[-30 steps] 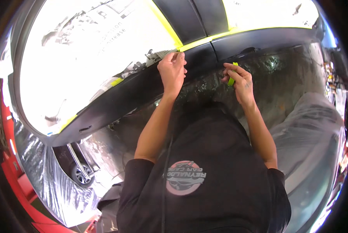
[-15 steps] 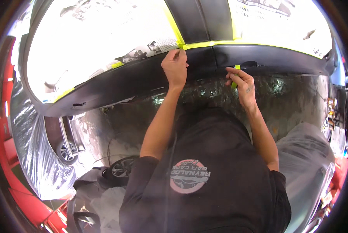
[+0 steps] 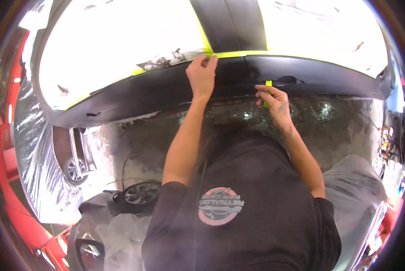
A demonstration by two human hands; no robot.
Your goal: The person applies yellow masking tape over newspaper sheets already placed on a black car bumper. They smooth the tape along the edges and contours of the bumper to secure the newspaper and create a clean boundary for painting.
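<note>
My left hand (image 3: 200, 79) is closed, its thumb and fingertips pinched at the yellow-green masking tape strip (image 3: 232, 54) beneath the black door pillar (image 3: 232, 25). That strip runs along the top edge of the black car door panel (image 3: 166, 86). Lower and to the right, my right hand (image 3: 276, 103) grips a roll of yellow-green masking tape (image 3: 268, 84), seen edge-on between thumb and fingers. It hovers before the panel, beside a door handle recess (image 3: 287, 80). Paper-covered windows (image 3: 116, 40) lie on both sides of the pillar, edged with the same tape. Glare washes out most of the paper.
Clear plastic sheeting (image 3: 42, 167) hangs at the left near red bodywork (image 3: 15, 212). Behind me at lower left are a wheel (image 3: 141, 193) and a car mirror (image 3: 89, 253). A plastic-covered shape (image 3: 353, 198) stands close at my right. Wet-looking floor (image 3: 347, 117) lies below the door.
My right hand with the tape roll has shifted slightly left and down. My left hand stays at the pillar's lower left corner, while the whole view has tilted a little.
</note>
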